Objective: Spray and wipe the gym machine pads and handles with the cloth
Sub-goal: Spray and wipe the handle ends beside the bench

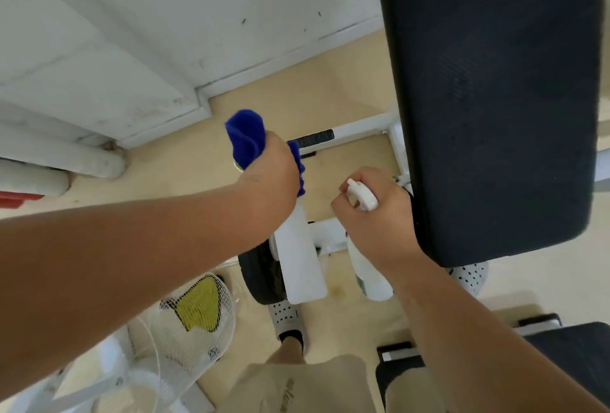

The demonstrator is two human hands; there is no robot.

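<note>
My left hand (pixel 267 171) is closed around a blue cloth (pixel 246 138), which wraps the top of a white machine arm (pixel 298 257). My right hand (pixel 373 214) grips a white spray bottle (pixel 368 267) by its neck, nozzle (pixel 358 193) pointing up and left, fingers at the trigger. A large black back pad (pixel 495 99) fills the right side, just right of my right hand. A black ribbed handle grip (pixel 313 138) on a white bar lies beyond the cloth. A black roller pad (pixel 260 274) sits low beside the white arm.
White frame bars (pixel 363 127) run across the tan floor under the pad. A white fan (pixel 194 317) with a wire grille stands at lower left. White wall and skirting (pixel 132 66) fill the upper left. A black seat pad (pixel 574 346) is at lower right. My feet are below.
</note>
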